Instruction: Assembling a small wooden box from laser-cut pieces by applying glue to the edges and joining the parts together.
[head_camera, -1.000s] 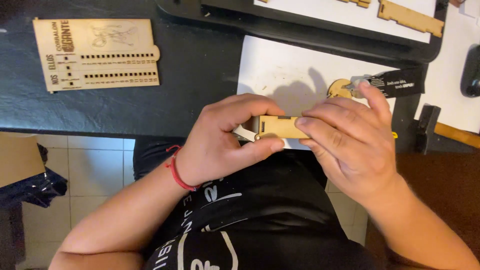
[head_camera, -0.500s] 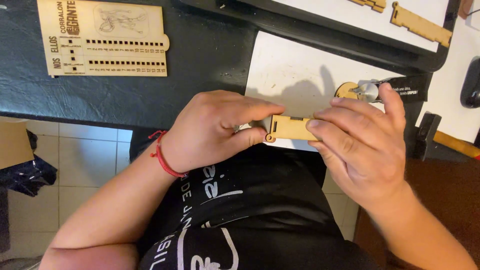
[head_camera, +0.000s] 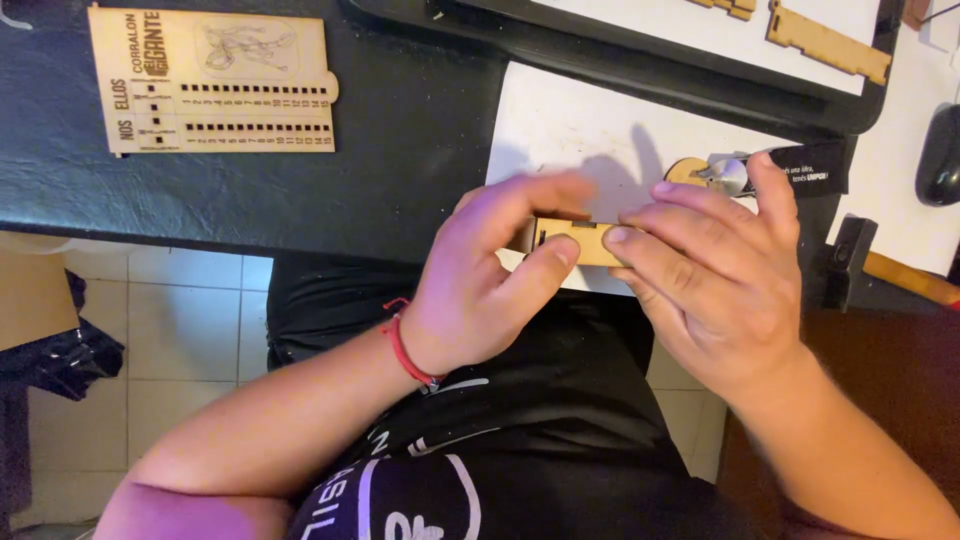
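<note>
both hands, left hand (head_camera: 490, 290) and right hand (head_camera: 710, 290), pinch a small flat wooden piece (head_camera: 578, 240) above the table (head_camera: 400, 170) edge; it looks light, stiff, thin and likely snappable, best gripped by its edges

place: home hobby desk | signs: laser-cut wooden board (head_camera: 212, 80), computer mouse (head_camera: 938, 155), tiled floor (head_camera: 150, 330)

An engraved wooden board (head_camera: 212, 80) lies near a white sheet (head_camera: 590, 130).

Pale matt plywood piece (head_camera: 578, 241), matt white paper sheet (head_camera: 590, 140), dark, slightly rough tabletop (head_camera: 400, 160).
</note>
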